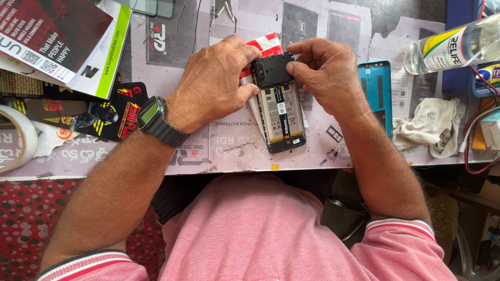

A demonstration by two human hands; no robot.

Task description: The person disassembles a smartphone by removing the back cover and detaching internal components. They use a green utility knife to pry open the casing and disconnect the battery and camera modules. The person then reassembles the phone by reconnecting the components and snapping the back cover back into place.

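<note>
An opened phone (pixel 282 117) lies face down on the worktable, its battery and black inner cover exposed. My left hand (pixel 213 83) grips the phone's upper left side, thumb against its edge, a dark watch on the wrist. My right hand (pixel 325 73) pinches the black cover (pixel 272 69) at the phone's top right with fingertips. A red and white packet (pixel 266 44) shows under the phone's top end.
A blue phone back cover (pixel 376 86) lies right of my right hand, beside a white cloth (pixel 432 125) and a clear bottle (pixel 458 47). A small SIM tray (pixel 334 133) rests near the phone. Printed leaflets (pixel 62 41) and a tape roll (pixel 15 138) occupy the left.
</note>
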